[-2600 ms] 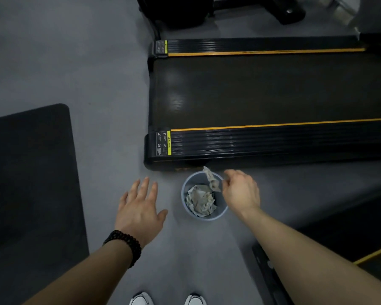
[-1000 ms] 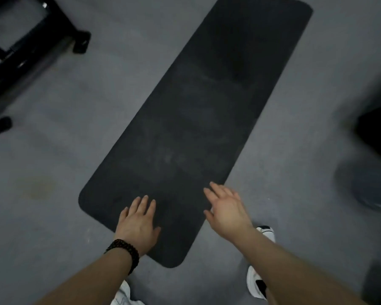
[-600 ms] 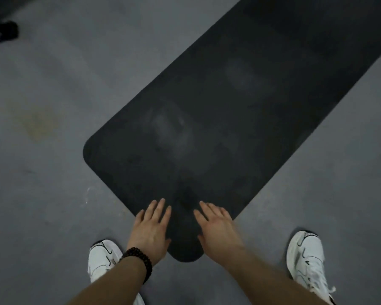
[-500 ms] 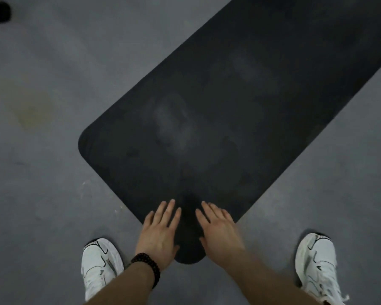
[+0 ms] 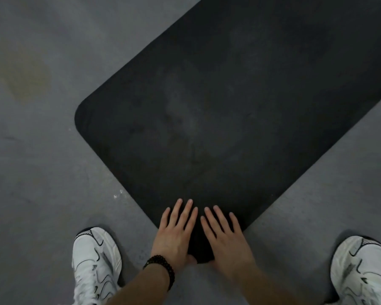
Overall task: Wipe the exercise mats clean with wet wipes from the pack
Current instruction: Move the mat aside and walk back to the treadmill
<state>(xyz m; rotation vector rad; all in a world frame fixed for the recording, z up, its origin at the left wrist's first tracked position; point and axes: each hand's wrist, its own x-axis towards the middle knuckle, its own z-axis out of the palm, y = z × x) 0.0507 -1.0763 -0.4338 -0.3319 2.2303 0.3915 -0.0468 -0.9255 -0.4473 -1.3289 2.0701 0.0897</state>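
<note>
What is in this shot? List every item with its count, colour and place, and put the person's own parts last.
exercise mat: one, black, flat on the floor, running from its near corner at bottom centre up to the top right.
floor: one, grey, all around the mat, with a faint yellowish stain at the upper left and small white specks beside the mat's left edge.
shoes: two, white with dark marks, one at bottom left, one at bottom right, both on the floor off the mat.
bracelet: one, black beads, on the left wrist.
left hand: one, bare, fingers straight, flat on the mat's near corner.
right hand: one, bare, fingers straight, flat on the same corner, beside the left.
</note>
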